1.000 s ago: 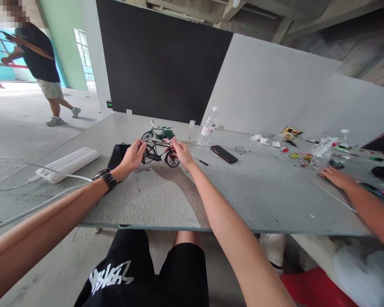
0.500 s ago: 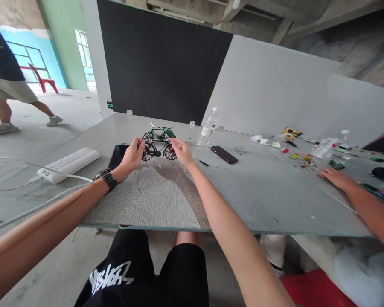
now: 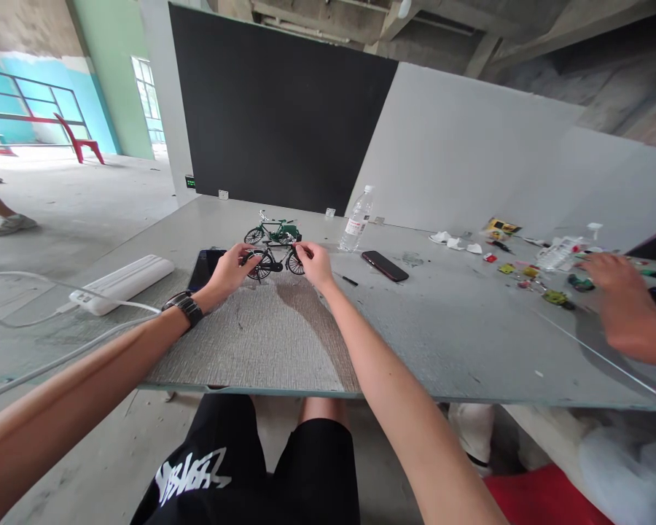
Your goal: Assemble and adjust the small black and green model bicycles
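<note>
A small black model bicycle (image 3: 273, 262) stands on the grey table (image 3: 415, 343), held at both ends. My left hand (image 3: 230, 270) pinches its front wheel end; a black watch is on that wrist. My right hand (image 3: 315, 264) pinches the rear wheel end. Just behind it stands a green model bicycle (image 3: 272, 232), untouched.
A dark tablet (image 3: 205, 268) lies left of my left hand, a white power strip (image 3: 123, 282) with a cable farther left. A water bottle (image 3: 358, 219), a black phone (image 3: 383, 265) and a pen (image 3: 345, 278) lie to the right. A co-worker's hand (image 3: 623, 306) hovers over small coloured parts (image 3: 525, 271).
The black bicycle has been moved slightly farther away, toward the green one. The co-worker's hand lifted and shifted right. A person walking at the left has nearly left the view.
</note>
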